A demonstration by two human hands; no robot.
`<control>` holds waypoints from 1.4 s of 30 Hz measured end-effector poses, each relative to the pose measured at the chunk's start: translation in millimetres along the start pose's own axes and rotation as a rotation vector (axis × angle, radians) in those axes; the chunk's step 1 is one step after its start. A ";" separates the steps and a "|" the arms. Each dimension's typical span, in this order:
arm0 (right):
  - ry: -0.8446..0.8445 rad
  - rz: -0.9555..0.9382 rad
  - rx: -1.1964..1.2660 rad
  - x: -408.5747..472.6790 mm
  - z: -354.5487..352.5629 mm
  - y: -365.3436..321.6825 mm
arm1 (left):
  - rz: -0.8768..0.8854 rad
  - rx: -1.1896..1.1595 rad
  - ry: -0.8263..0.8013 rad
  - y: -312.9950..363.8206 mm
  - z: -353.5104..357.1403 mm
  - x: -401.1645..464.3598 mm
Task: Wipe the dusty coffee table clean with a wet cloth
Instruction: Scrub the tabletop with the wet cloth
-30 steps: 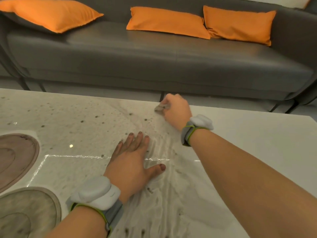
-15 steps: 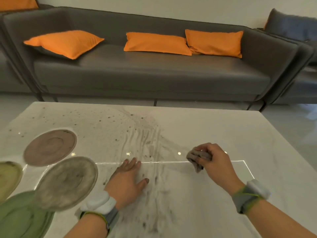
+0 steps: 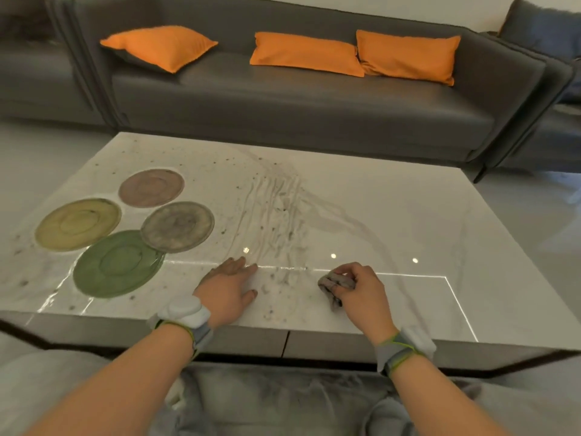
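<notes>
The right hand [image 3: 358,291] is curled round a bunched grey cloth [image 3: 333,287], holding it down on the bench [image 3: 408,221] near the front edge. 1 second ago that hand was stretched out at the far edge of the bench, nearest the sofa; it has since drawn back across the top to the near side. The left hand [image 3: 229,287] lies flat on the bench with its fingers straight and together, thumb out to the side, just left of the cloth with a strip of smeared dust [image 3: 276,215] between them. It has kept its flat pose since the earlier frames.

The streaks of dust run from the far edge of the bench down toward the hands, in wavy lines, with dark specks scattered round them. Right of the streaks the bench top looks pale and glossy, with 3 small light spots reflected in it.

Left of the left hand, 4 round plates sit on the bench: a green plate [image 3: 118,264] nearest the front, a grey plate [image 3: 177,226] overlapping its rim, a yellow plate [image 3: 78,224] further left, and a brown plate [image 3: 151,187] behind them. More of these show now than 1 second ago.

Beyond the bench stands a dark grey sofa [image 3: 298,105] bearing 3 orange cushions [image 3: 306,51]. Both wrists carry white bands [image 3: 185,311].
</notes>
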State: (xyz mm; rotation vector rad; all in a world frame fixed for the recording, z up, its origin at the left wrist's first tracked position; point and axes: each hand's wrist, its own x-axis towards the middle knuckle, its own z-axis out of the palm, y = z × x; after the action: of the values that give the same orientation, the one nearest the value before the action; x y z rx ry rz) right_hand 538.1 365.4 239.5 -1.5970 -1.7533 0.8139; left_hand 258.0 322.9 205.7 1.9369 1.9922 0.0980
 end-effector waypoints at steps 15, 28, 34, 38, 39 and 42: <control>-0.102 -0.301 -0.253 -66.9 102.0 -55.3 | 0.080 0.010 0.215 -19.4 7.5 -22.4; 0.070 -0.164 -0.254 -81.2 102.1 -55.0 | 0.059 -0.075 0.173 -23.3 5.3 -22.8; -0.048 -0.102 -0.023 -79.1 105.2 -70.2 | 0.081 -0.128 0.172 -30.3 -1.2 -26.8; 0.240 0.052 -0.016 -71.6 58.0 -42.5 | 0.070 -0.140 0.177 -30.2 -0.2 -28.1; 0.268 0.093 -0.063 -72.2 53.3 -36.4 | 0.067 -0.134 0.176 -30.0 0.8 -28.2; 0.232 0.108 -0.206 -78.3 70.8 -40.0 | 0.056 -0.124 0.166 -30.5 -0.6 -27.3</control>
State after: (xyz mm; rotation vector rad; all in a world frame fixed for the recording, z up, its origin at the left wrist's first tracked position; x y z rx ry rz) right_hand 463.6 281.9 224.2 -1.8537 -1.6369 0.4842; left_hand 228.6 294.5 202.9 1.9617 1.9820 0.3997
